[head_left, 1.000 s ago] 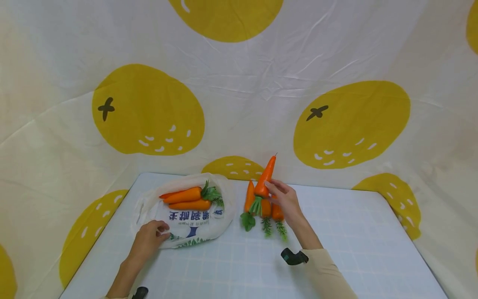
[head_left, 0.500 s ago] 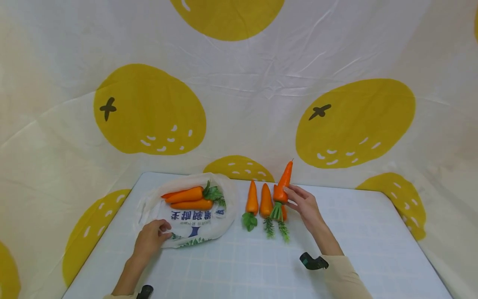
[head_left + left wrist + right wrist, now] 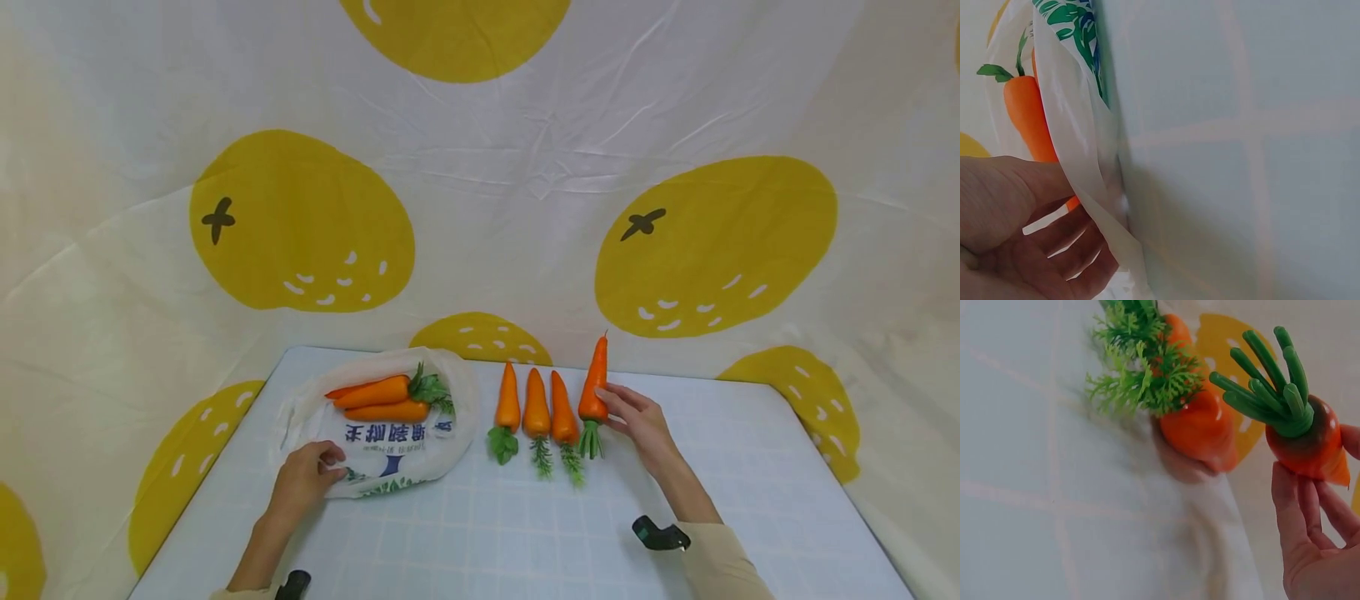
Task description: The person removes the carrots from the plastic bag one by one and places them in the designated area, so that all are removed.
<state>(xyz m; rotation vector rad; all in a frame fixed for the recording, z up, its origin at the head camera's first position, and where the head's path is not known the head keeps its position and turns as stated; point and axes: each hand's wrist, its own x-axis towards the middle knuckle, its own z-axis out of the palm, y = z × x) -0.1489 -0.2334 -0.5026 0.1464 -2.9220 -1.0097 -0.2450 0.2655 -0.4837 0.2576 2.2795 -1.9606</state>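
My right hand [image 3: 637, 417] holds an orange carrot [image 3: 595, 383] with short green stalks between thumb and fingers, tip pointing away from me. In the right wrist view, the stalks [image 3: 1272, 387] face the camera and the carrot appears raised off the table. Just left of it, three carrots lie in a row: one with broad leaves [image 3: 507, 400], two with feathery tops, the middle carrot [image 3: 536, 404] and the nearest carrot [image 3: 564, 412]. My left hand [image 3: 306, 479] pinches the near edge of a white plastic bag [image 3: 390, 467]. Several carrots [image 3: 382, 392] lie on or in the bag.
A pale blue checked cloth covers the table [image 3: 465, 533]. Behind it hangs a white curtain [image 3: 510, 233] printed with large yellow fruit. Black wrist straps [image 3: 660, 533] are on both arms.
My right hand has carried the carrot rightward from above the other carrots to the right end of the row, and lower. My left hand and the bag have stayed put.
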